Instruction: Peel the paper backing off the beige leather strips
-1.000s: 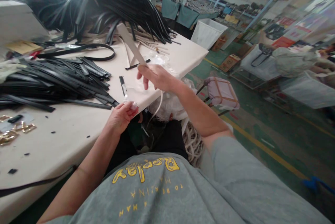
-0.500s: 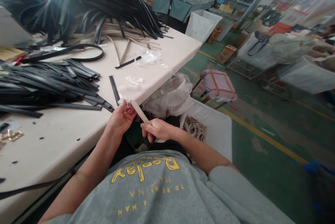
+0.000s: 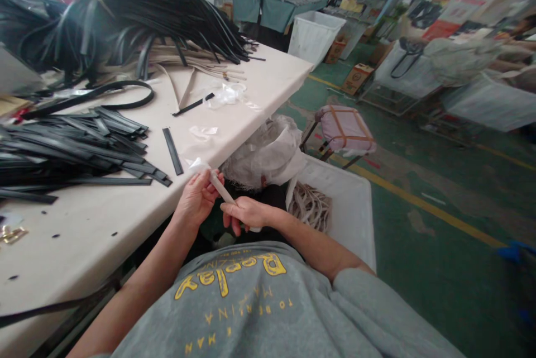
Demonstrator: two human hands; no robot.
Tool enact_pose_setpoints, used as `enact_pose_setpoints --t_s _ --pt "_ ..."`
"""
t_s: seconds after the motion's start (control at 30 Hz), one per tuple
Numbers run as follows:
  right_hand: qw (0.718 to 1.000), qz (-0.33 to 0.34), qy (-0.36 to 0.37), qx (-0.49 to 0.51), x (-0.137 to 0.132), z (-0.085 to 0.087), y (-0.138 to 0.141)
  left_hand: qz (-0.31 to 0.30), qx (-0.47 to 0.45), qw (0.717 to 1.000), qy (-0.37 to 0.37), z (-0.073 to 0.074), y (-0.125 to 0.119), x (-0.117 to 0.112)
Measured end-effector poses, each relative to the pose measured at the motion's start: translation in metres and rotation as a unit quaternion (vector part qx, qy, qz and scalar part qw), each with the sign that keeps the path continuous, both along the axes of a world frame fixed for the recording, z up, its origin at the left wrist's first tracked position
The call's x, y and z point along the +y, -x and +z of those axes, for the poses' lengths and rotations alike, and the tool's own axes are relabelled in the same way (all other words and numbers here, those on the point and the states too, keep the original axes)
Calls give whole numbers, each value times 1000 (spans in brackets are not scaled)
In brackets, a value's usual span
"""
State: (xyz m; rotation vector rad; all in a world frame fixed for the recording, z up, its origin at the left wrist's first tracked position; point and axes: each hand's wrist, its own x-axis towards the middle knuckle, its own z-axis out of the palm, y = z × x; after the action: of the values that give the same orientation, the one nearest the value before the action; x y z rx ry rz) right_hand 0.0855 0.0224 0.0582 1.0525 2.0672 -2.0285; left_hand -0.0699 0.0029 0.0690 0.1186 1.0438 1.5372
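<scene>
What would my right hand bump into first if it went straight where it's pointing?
Probably your left hand, at the other end of the strip your right hand holds. One view makes depth hard to judge, so it might pass just under or over.

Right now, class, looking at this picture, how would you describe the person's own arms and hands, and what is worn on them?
The left hand and right hand are bare: no gloves, and no watch shows. The forearms are uncovered too. The right sleeve is plain grey and short, matching the grey shirt with yellow lettering.
</scene>
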Motion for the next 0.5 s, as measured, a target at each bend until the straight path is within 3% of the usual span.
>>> enact_pose_setpoints --t_s 0.1,0.2,0.27,0.37,0.5 --pt "1000 -21 12 1 3 14 -14 -93 -4 996 0 -6 -19 -6" --pt "998 -35 -59 -3 6 48 -49 -219 -19 975 -37 -2 -47 -6" --pt "992 -52 -119 -2 2 75 -84 -247 -45 965 -78 9 -68 -2" --pt "957 -151 -248 -24 -11 110 -148 -258 -89 954 -122 35 -101 3" --pt "915 -189 -344 -91 -46 127 -222 -316 -109 932 -138 61 -144 -4"
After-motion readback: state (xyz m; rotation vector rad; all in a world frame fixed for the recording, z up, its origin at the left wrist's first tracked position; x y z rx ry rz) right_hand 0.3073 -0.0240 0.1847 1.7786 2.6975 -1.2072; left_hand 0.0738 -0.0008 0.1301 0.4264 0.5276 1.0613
